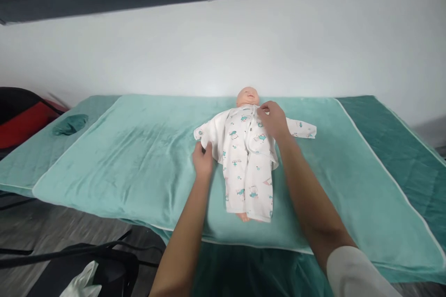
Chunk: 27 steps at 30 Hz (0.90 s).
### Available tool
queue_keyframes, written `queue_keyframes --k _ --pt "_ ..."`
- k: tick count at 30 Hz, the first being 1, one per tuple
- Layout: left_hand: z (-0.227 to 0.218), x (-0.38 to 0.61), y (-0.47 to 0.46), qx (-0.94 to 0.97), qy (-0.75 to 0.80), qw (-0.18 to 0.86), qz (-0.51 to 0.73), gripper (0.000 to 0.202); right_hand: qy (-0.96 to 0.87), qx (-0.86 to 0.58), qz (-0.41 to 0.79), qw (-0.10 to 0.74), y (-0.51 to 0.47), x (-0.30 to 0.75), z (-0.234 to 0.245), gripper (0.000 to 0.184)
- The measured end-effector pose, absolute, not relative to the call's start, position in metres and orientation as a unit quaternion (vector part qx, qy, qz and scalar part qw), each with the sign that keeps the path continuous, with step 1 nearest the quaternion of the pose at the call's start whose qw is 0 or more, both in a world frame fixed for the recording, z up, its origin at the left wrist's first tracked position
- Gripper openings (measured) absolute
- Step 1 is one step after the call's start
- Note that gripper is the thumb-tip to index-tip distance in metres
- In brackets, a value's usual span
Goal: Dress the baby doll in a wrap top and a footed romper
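Nearest, a white sleeve (357, 274) is worn. On the green bed (139, 148), the doll (248, 97) is laid on its back, long axis running wall (174, 51) to near edge, feet pointing nearward. The hands are held apart, left hand (203, 160) by the jacket (256, 141) side, right hand (274, 121) at the collar; whether cloth is gripped cannot be told.

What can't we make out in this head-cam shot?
- Head view: doll's hands, hidden inside the sleeves.
- Head view: the right hand's grip on the jacket, if any; its own fingers block the contact.
- Head view: small print details on the trousers, too small.
- Head view: rest of the white cloth, cut off by the bottom edge.
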<state>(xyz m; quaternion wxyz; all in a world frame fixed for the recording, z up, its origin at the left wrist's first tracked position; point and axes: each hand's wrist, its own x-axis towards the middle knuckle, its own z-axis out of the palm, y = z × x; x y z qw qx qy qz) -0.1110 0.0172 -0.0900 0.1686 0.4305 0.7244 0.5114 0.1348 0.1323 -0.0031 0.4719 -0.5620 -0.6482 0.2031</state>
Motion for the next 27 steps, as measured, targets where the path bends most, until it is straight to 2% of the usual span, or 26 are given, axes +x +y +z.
queue_keyframes --k 4,8,13,16,19,21,24,27 --pt "-0.077 -0.106 0.013 0.424 0.619 0.234 0.618 0.034 -0.604 -0.574 0.263 0.486 0.147 0.121 -0.018 0.019" --pt "-0.051 -0.083 0.011 0.47 0.563 0.233 0.638 0.025 -0.567 -0.565 0.33 0.501 0.142 0.122 -0.024 0.028" --pt "-0.021 -0.055 0.006 0.767 0.431 0.159 0.448 0.009 -0.564 -0.557 0.348 0.501 0.143 0.126 -0.024 0.031" --pt "-0.01 -0.055 0.009 0.83 0.37 0.137 0.394 0.008 -0.579 -0.551 0.322 0.507 0.144 0.124 -0.025 0.027" --pt "0.001 -0.064 0.032 0.759 0.405 0.219 0.46 0.019 -0.589 -0.558 0.282 0.513 0.142 0.121 -0.023 0.023" --pt "0.009 -0.067 0.06 0.676 0.496 0.224 0.497 0.022 -0.59 -0.572 0.267 0.504 0.14 0.118 -0.022 0.024" --pt "0.017 -0.062 0.113 0.623 0.578 0.205 0.485 0.018 -0.585 -0.59 0.276 0.483 0.14 0.118 -0.021 0.027" --pt "0.016 -0.049 0.155 0.651 0.576 0.25 0.426 0.017 -0.581 -0.578 0.315 0.479 0.145 0.121 -0.024 0.028"
